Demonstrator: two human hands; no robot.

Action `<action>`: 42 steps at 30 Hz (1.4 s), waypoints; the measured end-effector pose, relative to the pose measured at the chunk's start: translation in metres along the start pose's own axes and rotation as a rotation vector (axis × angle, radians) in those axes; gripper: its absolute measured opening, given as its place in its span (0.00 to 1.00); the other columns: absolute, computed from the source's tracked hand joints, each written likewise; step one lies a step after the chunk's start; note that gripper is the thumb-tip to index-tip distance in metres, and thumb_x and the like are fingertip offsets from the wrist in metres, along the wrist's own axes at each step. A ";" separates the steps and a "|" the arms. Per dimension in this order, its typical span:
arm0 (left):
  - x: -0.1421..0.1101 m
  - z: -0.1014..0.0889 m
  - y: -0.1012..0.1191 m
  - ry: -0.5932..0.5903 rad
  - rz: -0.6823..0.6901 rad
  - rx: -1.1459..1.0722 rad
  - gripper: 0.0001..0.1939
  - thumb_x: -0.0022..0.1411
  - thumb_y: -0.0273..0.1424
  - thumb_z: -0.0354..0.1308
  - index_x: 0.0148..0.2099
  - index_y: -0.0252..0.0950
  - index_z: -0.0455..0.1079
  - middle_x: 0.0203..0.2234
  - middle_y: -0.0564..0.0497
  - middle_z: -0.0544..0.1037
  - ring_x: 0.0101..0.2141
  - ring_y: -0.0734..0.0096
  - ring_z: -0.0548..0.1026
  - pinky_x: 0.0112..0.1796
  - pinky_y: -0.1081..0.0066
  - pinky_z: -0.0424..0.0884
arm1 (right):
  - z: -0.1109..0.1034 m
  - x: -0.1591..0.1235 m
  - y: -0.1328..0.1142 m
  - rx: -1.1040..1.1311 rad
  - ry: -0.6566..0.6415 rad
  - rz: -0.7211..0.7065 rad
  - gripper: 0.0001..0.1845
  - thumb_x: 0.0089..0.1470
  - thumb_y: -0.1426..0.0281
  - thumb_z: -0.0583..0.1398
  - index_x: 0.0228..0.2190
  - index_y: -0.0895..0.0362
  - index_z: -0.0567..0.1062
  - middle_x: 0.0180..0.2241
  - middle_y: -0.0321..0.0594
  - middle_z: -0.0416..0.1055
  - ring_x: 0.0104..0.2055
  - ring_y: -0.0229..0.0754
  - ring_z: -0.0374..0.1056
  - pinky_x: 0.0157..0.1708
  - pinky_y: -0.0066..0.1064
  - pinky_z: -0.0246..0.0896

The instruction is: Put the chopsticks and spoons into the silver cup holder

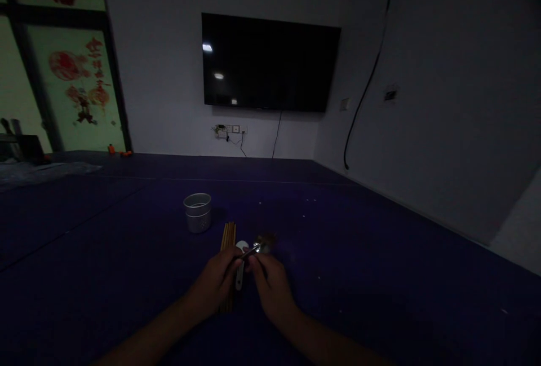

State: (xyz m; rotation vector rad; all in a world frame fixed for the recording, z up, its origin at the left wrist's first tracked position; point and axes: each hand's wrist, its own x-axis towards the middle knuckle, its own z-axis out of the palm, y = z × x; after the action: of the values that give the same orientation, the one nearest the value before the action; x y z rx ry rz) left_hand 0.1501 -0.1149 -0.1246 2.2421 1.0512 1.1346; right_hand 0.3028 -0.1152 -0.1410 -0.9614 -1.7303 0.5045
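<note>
With the chopsticks (229, 236) as landmark, your left hand (220, 276) and right hand (270, 284) grasp a shiny metal utensil (249, 252) just to their right; a white spoon (239, 280) lies beside them; a metal cup (198, 221) stands beyond, leftward.

- 2 hands: 1 L hand (220, 273), 1 R hand (273, 287)
- 1 metal spoon (257, 248), held
- 1 white spoon (239, 281)
- 1 bundle of chopsticks (229, 236); exact no. of sticks unclear
- 1 perforated metal cup (198, 219)
- min. 7 white specks (319, 277), approx. count as they're tiny
- 1 wall-mtd TV (270, 64)
- Wall sockets (235, 128) below TV: several, exact no. unclear
- Thin cables (277, 135) below sockets/TV: min. 2
- 1 long blk cable (372, 73), R-side wall
- 2 wall plates (344, 104), same wall
- 2 small orange items (125, 154) by door
- 1 clear plastic sheet (51, 170), far L
</note>
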 end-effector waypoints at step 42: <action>0.006 -0.007 -0.030 -0.044 -0.275 0.382 0.18 0.65 0.39 0.37 0.45 0.39 0.65 0.31 0.50 0.77 0.32 0.67 0.75 0.30 0.73 0.64 | -0.002 0.019 0.005 -0.851 -0.386 0.268 0.17 0.56 0.67 0.49 0.28 0.55 0.77 0.31 0.43 0.76 0.34 0.43 0.72 0.30 0.28 0.56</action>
State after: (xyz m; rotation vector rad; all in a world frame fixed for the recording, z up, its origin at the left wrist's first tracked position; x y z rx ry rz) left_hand 0.1340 -0.0910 -0.1369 2.2870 1.6113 0.8179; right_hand 0.3040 -0.0972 -0.1332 -1.8016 -2.2294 0.0941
